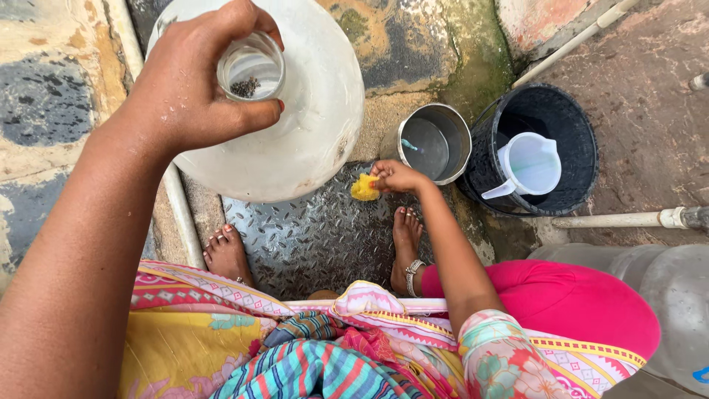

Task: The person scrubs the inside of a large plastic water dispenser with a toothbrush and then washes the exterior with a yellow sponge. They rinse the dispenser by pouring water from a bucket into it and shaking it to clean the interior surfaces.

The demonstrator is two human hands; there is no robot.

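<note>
Left hand (185, 92) grips the neck of the big water jar (295, 133).
Right hand (395, 176) pinches a soft yellow sponge (364, 188); the wet jar looks slippery and bulky.

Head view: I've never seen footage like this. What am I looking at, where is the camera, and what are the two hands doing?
There is only one picture, taken by a camera worn on a person's head and looking straight down, so you see their own arms, patterned clothing and bare feet.

The left hand has its grip around the open neck of a large translucent water jug, tilted toward the camera; dark specks show inside the neck. The right hand pinches a small yellow scrubber low down beside the jug.

The feet rest on a metal tread plate. Beyond it stand a steel pot and a black bucket with a white plastic mug inside. A second translucent container shows at the lower right.
</note>
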